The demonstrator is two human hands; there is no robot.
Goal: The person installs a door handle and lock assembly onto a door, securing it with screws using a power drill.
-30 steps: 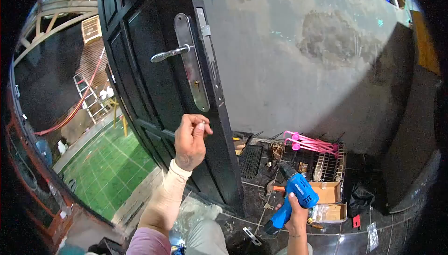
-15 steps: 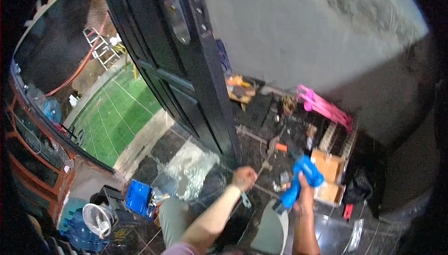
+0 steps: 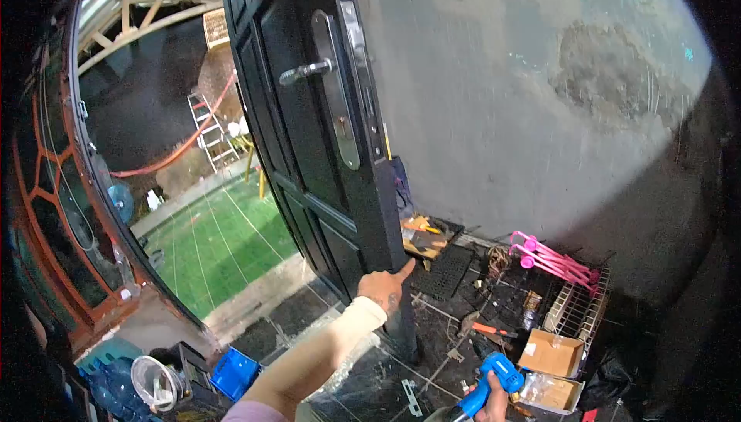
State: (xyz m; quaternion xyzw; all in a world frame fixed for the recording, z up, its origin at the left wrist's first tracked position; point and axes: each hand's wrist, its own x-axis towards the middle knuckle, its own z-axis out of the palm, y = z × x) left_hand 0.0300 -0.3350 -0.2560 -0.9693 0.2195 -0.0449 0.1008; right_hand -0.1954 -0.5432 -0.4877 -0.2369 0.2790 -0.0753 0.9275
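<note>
The person's left hand (image 3: 384, 287) is stretched forward to the lower centre of the frame. Its index finger is extended and touches the narrow edge of the black door (image 3: 309, 190), and the other fingers are curled in. Whether those curled fingers hold anything small cannot be told. The right hand (image 3: 494, 405), at the bottom edge right of centre, is closed around the handle of a blue cordless drill (image 3: 494, 379), whose body points up and away from the person.

The door stands open in the centre of the frame, with green turf (image 3: 216, 244) beyond it at lower left. Its lever handle (image 3: 305, 72) and long metal lock plate (image 3: 337, 106) sit high up, well above the left fingertip and further still from the drill. The drill lies low and well apart from the door, so neither hand is near the lock hardware.

The main risk is probably the door itself. It looks free on its hinges, so a push on its edge could swing it and either move it off the finger or trap the finger. The floor to the right is littered with hand tools, a cardboard box (image 3: 552, 354) and a wire rack (image 3: 575, 310). A misplaced step there could cause a stumble with the drill in hand. The drill is held by one hand only and could slip.
</note>
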